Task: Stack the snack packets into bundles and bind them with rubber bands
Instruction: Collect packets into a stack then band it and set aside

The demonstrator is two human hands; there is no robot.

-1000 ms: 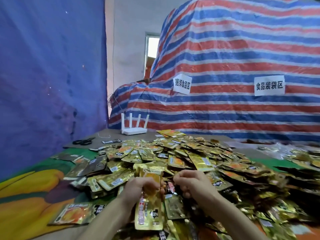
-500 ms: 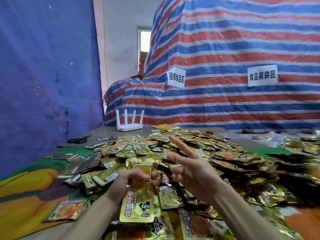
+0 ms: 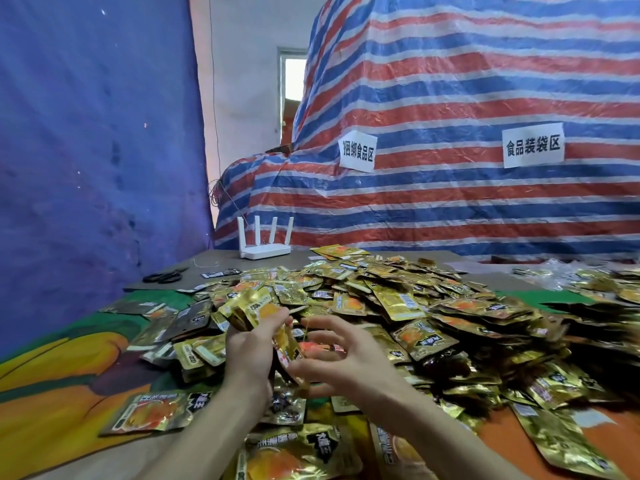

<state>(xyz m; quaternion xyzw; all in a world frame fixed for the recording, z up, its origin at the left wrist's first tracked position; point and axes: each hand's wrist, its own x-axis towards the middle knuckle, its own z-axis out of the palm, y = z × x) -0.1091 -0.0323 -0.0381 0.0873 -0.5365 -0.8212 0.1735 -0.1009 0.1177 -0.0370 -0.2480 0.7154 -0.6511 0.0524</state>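
Note:
My left hand (image 3: 249,351) grips a small bundle of gold snack packets (image 3: 256,308), held edge-on and tilted up to the left. Just to its right, my right hand (image 3: 343,362) has its fingers spread and curved towards the bundle's lower end. A thin yellowish strand, possibly a rubber band (image 3: 304,336), shows between its fingertips and the bundle. A big heap of loose gold packets (image 3: 398,299) covers the table behind and to the right of both hands.
A white router (image 3: 265,249) and black scissors (image 3: 162,277) lie at the table's far left. A lone packet (image 3: 152,412) rests on the orange-green cloth (image 3: 52,375) front left. A striped tarpaulin (image 3: 450,98) rises behind, and a blue sheet (image 3: 86,150) hangs on the left.
My left hand has turned the bundle from hanging flat-on to edge-on and raised it. My right hand opened from a fist, spread its fingers, then dropped close beside the bundle.

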